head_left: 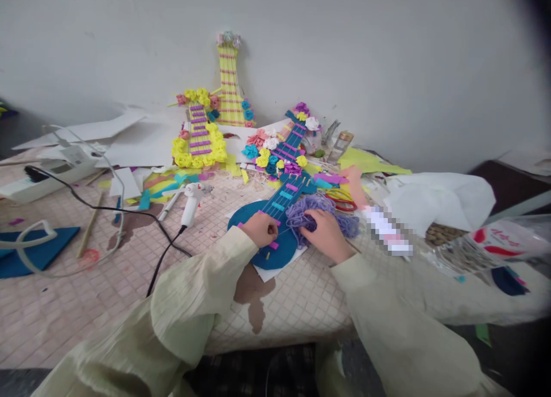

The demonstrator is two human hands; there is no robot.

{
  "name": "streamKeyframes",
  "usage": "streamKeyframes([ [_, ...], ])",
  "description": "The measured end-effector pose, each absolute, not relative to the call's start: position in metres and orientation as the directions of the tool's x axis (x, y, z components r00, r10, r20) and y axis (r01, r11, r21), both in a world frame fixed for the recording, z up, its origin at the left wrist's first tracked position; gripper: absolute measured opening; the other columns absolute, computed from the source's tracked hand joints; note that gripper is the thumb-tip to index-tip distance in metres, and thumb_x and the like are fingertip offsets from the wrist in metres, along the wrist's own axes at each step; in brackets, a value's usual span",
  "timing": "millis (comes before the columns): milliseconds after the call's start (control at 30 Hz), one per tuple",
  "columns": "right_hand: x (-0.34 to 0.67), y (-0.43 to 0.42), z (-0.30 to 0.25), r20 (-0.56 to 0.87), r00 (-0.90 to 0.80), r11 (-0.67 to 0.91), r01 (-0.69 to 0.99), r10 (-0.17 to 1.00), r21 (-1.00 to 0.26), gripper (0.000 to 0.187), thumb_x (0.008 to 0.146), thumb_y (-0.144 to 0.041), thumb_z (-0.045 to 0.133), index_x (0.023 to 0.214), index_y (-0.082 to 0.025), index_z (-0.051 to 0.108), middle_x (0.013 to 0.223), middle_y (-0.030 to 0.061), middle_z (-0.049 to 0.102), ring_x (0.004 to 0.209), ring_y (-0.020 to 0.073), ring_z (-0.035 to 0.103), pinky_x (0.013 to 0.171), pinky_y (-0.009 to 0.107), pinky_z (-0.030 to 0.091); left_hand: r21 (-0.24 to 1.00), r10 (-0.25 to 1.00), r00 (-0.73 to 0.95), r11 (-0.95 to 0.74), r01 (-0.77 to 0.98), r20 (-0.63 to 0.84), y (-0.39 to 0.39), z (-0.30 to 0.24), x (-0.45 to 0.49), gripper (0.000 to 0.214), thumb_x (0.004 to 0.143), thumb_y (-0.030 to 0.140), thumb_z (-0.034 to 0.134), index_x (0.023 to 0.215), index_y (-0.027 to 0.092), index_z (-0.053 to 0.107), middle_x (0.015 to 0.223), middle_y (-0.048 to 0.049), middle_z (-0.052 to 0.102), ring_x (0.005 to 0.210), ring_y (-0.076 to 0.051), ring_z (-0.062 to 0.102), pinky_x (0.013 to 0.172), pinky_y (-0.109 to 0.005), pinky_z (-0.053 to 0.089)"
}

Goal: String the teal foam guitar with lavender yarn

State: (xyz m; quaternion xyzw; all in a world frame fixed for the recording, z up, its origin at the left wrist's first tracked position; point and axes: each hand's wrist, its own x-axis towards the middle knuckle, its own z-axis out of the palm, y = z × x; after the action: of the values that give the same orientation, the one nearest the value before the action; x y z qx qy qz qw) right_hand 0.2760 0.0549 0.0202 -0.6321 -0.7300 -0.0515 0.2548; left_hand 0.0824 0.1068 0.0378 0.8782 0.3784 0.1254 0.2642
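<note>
A blue paper guitar (242, 218) lies flat on the table, with purple and light-blue strips across its neck and thin strings running along it. Over the guitar's round body is my left hand (259, 230), its fingers curled into a pinch; whatever is between them is hidden. My right hand (326, 234) grips a loose tangle of purple yarn (307, 206), which lies against the right side of the guitar. Beneath the guitar, a piece of white paper (266, 272) sticks out.
Left of the guitar stands a white glue gun (190, 205) with a black cord. Decorated paper guitars (198, 130) lean at the back. Red-handled scissors (342, 200) lie behind the yarn. A power strip (47, 179) is far left, a clear plastic bag (495, 245) right.
</note>
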Motion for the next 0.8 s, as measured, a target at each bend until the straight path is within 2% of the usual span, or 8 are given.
streamKeyframes([
  [100,0.283,0.063,0.021,0.473,-0.004,0.152,0.949,0.881,-0.275,0.025,0.065,-0.016,0.054,0.089,-0.018,0.058,0.087,0.0059,0.062,0.085,0.023,0.057,0.076,0.038,0.04,0.56,0.725,0.688,-0.578,0.593,0.019,0.107,0.038,0.082,0.015,0.061,0.007,0.057,0.063,0.015,0.069,0.058,-0.0009,0.064,0.056,-0.013,0.057,0.057,-0.021,0.042],
  [233,0.283,0.061,0.037,0.622,-0.043,0.194,0.965,0.782,-0.178,0.025,0.067,-0.012,0.052,0.088,-0.02,0.06,0.09,0.0059,0.06,0.089,0.0231,0.055,0.08,0.039,0.036,0.562,0.727,0.686,-0.574,0.596,0.016,0.107,0.039,0.083,0.014,0.061,0.007,0.058,0.064,0.015,0.069,0.057,-0.0008,0.063,0.055,-0.013,0.057,0.056,-0.021,0.042],
  [300,0.282,0.061,0.044,0.645,-0.07,0.231,0.958,0.761,-0.168,0.028,0.067,-0.009,0.05,0.091,-0.02,0.06,0.093,0.0066,0.059,0.093,0.0228,0.054,0.083,0.039,0.036,0.56,0.731,0.682,-0.571,0.6,0.015,0.107,0.039,0.083,0.015,0.061,0.007,0.058,0.065,0.015,0.069,0.058,-0.001,0.063,0.055,-0.013,0.057,0.056,-0.021,0.042],
  [433,0.29,0.065,0.053,0.509,-0.142,0.342,0.882,0.849,-0.325,0.041,0.066,-0.008,0.049,0.104,-0.019,0.056,0.105,0.0066,0.057,0.1,0.0209,0.052,0.088,0.036,0.038,0.558,0.732,0.681,-0.571,0.603,0.012,0.107,0.037,0.082,0.015,0.061,0.007,0.058,0.066,0.015,0.069,0.059,-0.0011,0.063,0.055,-0.013,0.056,0.055,-0.021,0.041],
  [500,0.293,0.065,0.057,0.452,-0.182,0.363,0.862,0.873,-0.354,0.046,0.065,-0.011,0.052,0.11,-0.02,0.053,0.112,0.0065,0.054,0.105,0.0218,0.048,0.091,0.037,0.036,0.557,0.73,0.683,-0.573,0.601,0.013,0.107,0.036,0.082,0.015,0.06,0.007,0.058,0.066,0.014,0.069,0.059,-0.001,0.063,0.055,-0.013,0.056,0.055,-0.021,0.041],
  [600,0.288,0.062,0.058,0.469,-0.168,0.334,0.895,0.867,-0.297,0.037,0.069,-0.019,0.054,0.106,-0.022,0.057,0.111,0.0056,0.055,0.106,0.0241,0.045,0.091,0.041,0.033,0.556,0.728,0.685,-0.578,0.597,0.021,0.108,0.035,0.082,0.014,0.06,0.008,0.057,0.066,0.014,0.069,0.058,-0.0007,0.063,0.055,-0.012,0.055,0.055,-0.021,0.041],
  [700,0.275,0.06,0.053,0.445,-0.247,0.368,0.906,0.861,-0.208,0.024,0.074,-0.027,0.055,0.097,-0.027,0.062,0.106,0.0037,0.057,0.104,0.0249,0.043,0.088,0.043,0.031,0.554,0.727,0.686,-0.586,0.591,0.037,0.108,0.035,0.082,0.015,0.06,0.008,0.056,0.066,0.015,0.068,0.058,-0.0005,0.062,0.055,-0.013,0.055,0.054,-0.021,0.04],
  [800,0.268,0.067,0.044,0.397,-0.27,0.349,0.927,0.877,-0.14,0.032,0.07,-0.028,0.059,0.103,-0.028,0.061,0.111,0.0051,0.054,0.106,0.028,0.041,0.086,0.046,0.03,0.552,0.722,0.69,-0.596,0.583,0.051,0.107,0.035,0.083,0.014,0.06,0.009,0.055,0.063,0.015,0.066,0.058,-0.0002,0.061,0.056,-0.013,0.055,0.054,-0.021,0.039],
])
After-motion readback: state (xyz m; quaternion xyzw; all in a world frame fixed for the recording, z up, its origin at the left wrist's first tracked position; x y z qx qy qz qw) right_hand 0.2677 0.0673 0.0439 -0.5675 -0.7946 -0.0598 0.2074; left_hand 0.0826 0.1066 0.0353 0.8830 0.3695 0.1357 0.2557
